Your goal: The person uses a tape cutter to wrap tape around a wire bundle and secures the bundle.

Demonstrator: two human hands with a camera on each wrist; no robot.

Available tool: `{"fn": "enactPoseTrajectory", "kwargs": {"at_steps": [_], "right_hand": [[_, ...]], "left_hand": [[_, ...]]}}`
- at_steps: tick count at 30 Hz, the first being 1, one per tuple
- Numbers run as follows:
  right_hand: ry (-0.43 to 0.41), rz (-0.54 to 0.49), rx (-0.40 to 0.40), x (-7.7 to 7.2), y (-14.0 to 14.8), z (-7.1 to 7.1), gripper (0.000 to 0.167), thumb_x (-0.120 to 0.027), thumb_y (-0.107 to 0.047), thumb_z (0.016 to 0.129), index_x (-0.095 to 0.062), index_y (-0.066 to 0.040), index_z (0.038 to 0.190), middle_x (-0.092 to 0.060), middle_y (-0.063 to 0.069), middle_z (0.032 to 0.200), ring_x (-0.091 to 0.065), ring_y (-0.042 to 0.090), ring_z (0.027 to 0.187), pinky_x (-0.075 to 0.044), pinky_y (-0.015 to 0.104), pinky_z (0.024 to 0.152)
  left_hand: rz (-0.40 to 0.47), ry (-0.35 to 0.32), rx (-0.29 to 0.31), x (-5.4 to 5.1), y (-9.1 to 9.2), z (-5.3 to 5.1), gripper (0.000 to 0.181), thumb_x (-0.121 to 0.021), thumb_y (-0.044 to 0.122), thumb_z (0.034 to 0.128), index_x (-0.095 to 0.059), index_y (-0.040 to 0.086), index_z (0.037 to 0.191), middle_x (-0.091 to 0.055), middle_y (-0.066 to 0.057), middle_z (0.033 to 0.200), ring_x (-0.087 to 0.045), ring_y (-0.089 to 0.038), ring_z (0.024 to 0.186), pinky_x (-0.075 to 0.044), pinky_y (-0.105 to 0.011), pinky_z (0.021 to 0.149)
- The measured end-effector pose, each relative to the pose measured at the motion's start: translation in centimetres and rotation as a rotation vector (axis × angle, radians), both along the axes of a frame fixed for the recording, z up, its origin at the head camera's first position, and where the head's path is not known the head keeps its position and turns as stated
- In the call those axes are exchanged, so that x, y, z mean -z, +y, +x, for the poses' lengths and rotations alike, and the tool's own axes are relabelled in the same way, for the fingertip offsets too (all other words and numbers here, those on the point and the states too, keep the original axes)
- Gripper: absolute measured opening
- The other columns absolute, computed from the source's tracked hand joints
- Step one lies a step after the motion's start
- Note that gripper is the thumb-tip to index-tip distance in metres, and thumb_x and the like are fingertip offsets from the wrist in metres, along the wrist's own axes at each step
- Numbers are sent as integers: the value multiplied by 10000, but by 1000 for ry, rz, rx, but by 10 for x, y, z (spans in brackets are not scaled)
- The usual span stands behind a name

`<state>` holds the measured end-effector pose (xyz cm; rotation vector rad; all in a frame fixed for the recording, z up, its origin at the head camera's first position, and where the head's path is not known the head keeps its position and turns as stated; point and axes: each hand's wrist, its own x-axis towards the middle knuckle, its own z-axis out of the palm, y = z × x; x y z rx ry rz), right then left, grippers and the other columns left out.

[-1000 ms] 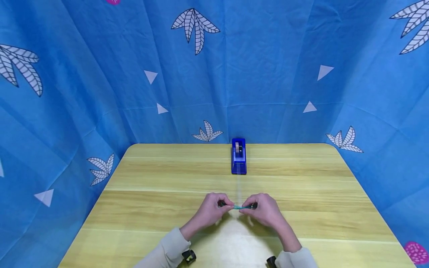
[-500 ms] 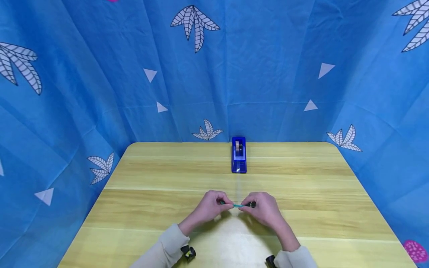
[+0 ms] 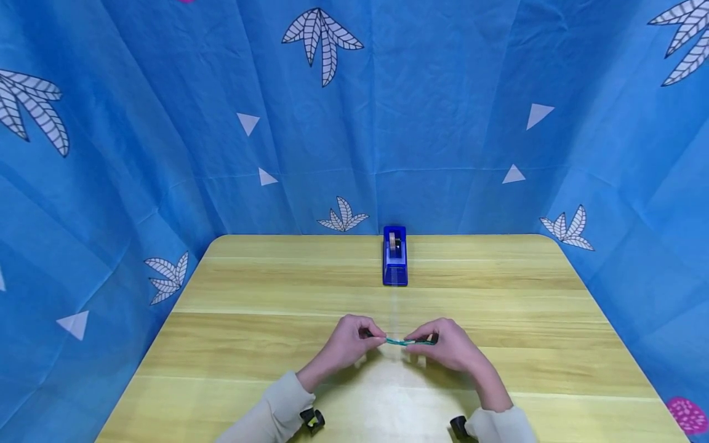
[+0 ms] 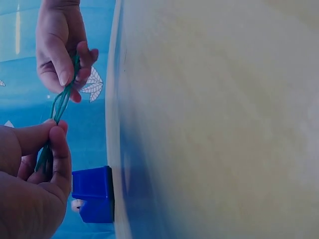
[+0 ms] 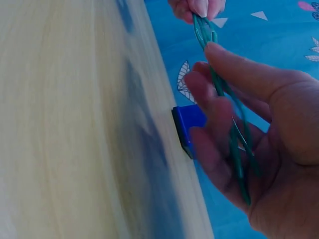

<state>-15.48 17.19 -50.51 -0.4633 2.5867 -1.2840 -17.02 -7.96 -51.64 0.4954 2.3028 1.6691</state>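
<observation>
A slim bundle of looped green cord (image 3: 396, 342) spans the gap between both hands, above the table. My left hand (image 3: 349, 341) pinches one end between thumb and forefinger; loops show inside that hand (image 4: 25, 169) in the left wrist view. My right hand (image 3: 448, 347) holds the other part between thumb and fingers, and the cord's loops (image 5: 238, 167) trail along its palm in the right wrist view. Beyond the hands stands a blue tape dispenser (image 3: 395, 274). From it a clear strip of tape (image 3: 394, 304) runs toward the cord; whether they touch, I cannot tell.
The wooden table (image 3: 249, 289) reaches back to a blue patterned curtain (image 3: 443, 123) that closes off the far side and both flanks. Small black devices (image 3: 312, 421) sit at the wrists by the pale sleeves (image 3: 282, 403).
My right hand has shifted a little to the right along the cord, and more of the green cord shows between the hands. My left hand stays nearly in place.
</observation>
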Motion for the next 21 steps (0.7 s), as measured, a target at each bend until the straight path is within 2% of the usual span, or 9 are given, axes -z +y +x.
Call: {"fn": "enactPoseTrajectory", "kwargs": {"at_steps": [3, 8, 16, 21], "right_hand": [[31, -10, 22, 2, 1, -1, 121, -820, -272, 891, -834, -201, 989, -790, -23, 913, -631, 106, 644, -487, 225, 551], [117, 10, 59, 3, 0, -1, 52, -833, -232, 873, -844, -232, 924, -776, -95, 874, -634, 41, 789, -507, 225, 707], [179, -9, 62, 4, -2, 0, 70, -838, -162, 857, -844, -201, 915, -748, -111, 818, -606, 22, 717, -502, 218, 660], [212, -24, 61, 6, -3, 1, 69, -844, -156, 850, -845, -191, 910, -748, -103, 816, -601, 9, 683, -504, 220, 619]], "left_hand": [[-11, 7, 9, 0, 0, 0, 51, -771, -5, 889, -774, 44, 874, -766, -88, 880, -669, -236, 752, -525, -177, 621], [-17, -22, 9, 2, -2, -2, 39, -803, 69, 888, -786, 34, 891, -772, -76, 889, -661, -150, 749, -556, -209, 659], [69, -115, 4, 4, -3, -2, 84, -797, 96, 905, -762, 24, 928, -758, -65, 927, -683, -153, 795, -600, -291, 737], [138, -219, 26, 5, -2, -2, 109, -755, 45, 925, -730, -33, 997, -734, -89, 938, -713, -194, 829, -627, -337, 798]]}}
